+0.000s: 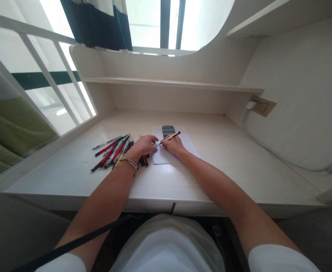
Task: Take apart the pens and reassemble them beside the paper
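Observation:
In my right hand is a slim light-coloured pen with a dark end, its tip down at the white paper. My left hand rests at the paper's left edge, fingers apart and nothing in them. A dark phone lies on the upper part of the sheet, partly behind my right hand. Left of my left hand spreads a loose pile of pens, red, black, grey and yellow. My left hand and wrist hide part of that pile. Any marks on the paper are too small to make out.
The pale desk has a shelf across its back. On the right wall a socket holds a white plug, its cable running down along the desk's right side. White railing bars stand at the left.

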### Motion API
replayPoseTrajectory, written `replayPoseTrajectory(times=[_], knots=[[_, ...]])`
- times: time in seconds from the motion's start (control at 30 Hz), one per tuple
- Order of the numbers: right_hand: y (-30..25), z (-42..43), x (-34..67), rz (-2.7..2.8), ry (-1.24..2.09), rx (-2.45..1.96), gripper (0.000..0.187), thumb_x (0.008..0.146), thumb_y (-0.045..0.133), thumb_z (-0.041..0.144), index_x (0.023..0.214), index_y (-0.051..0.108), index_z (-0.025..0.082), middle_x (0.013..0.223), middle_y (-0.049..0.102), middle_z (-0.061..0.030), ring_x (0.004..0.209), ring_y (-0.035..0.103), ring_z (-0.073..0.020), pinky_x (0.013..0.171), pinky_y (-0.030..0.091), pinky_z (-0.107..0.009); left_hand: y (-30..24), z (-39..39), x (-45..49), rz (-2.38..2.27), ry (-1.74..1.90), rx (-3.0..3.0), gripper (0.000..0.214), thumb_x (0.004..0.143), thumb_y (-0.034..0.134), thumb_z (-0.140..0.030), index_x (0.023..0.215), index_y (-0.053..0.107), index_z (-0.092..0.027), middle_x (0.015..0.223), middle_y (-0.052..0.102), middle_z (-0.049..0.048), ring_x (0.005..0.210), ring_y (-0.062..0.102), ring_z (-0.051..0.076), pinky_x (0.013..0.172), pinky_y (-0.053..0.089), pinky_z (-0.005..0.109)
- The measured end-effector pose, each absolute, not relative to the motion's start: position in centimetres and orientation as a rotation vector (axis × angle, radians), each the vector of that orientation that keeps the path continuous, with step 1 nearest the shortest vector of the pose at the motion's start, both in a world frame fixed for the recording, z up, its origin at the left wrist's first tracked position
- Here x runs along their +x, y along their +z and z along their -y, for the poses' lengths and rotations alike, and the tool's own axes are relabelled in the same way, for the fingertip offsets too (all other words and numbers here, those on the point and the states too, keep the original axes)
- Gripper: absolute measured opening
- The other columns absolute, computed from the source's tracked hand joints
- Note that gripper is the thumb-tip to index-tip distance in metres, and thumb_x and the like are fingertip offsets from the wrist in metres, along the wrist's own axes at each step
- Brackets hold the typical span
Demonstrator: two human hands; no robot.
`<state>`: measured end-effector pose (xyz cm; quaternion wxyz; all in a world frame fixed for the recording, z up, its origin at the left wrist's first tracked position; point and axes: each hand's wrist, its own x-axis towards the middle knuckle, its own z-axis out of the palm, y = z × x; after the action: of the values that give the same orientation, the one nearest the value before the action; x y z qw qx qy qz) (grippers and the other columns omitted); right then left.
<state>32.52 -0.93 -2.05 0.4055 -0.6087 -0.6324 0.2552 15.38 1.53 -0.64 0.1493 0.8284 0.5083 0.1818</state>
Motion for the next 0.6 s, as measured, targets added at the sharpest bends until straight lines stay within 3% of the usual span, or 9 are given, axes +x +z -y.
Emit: replayPoseTrajectory(times=[0.2, 0.33, 0.6], knots=[[-2.5, 0.6, 32.6, 1.575, 0.676, -1.51, 0.01, 0.068, 0.063, 0.026, 0.069, 0.069, 0.017, 0.062, 0.067, -0.001, 0.059, 0.06, -0.0132, 0.051, 0.039, -0.021, -0.4, -1.4, 15.5, -1.462, 0.482, 2.351, 0.05, 0.063, 0.074, -0.02, 0.113, 0.071, -0.02, 0.104, 0.074, 0.0096, 0.091, 0.068, 0.025, 0.081, 0.051, 0.031], [-2.4, 0.3, 32.9, 1.386, 0.89, -1.414, 0.012, 0.068, 0.07, 0.027, 0.075, 0.067, 0.018, 0.064, 0.067, -0.001, 0.054, 0.057, -0.0114, 0.048, 0.04, -0.021, -0.2, -1.2, 15.4, -1.467, 0.494, 2.361, 0.05, 0.064, 0.074, -0.021, 0.114, 0.07, -0.019, 0.105, 0.073, 0.0103, 0.092, 0.068, 0.025, 0.083, 0.051, 0.031], [0.3, 1.6, 33.9, 1.013, 1.329, -1.104, 0.029, 0.088, 0.061, 0.041, 0.076, 0.063, 0.015, 0.055, 0.062, -0.0009, 0.045, 0.052, -0.0077, 0.043, 0.038, -0.017, 0.1, -0.4, 16.6, -1.179, 0.844, 2.38, 0.037, 0.079, 0.065, -0.035, 0.112, 0.071, -0.019, 0.099, 0.075, 0.0071, 0.088, 0.068, 0.02, 0.08, 0.051, 0.029]])
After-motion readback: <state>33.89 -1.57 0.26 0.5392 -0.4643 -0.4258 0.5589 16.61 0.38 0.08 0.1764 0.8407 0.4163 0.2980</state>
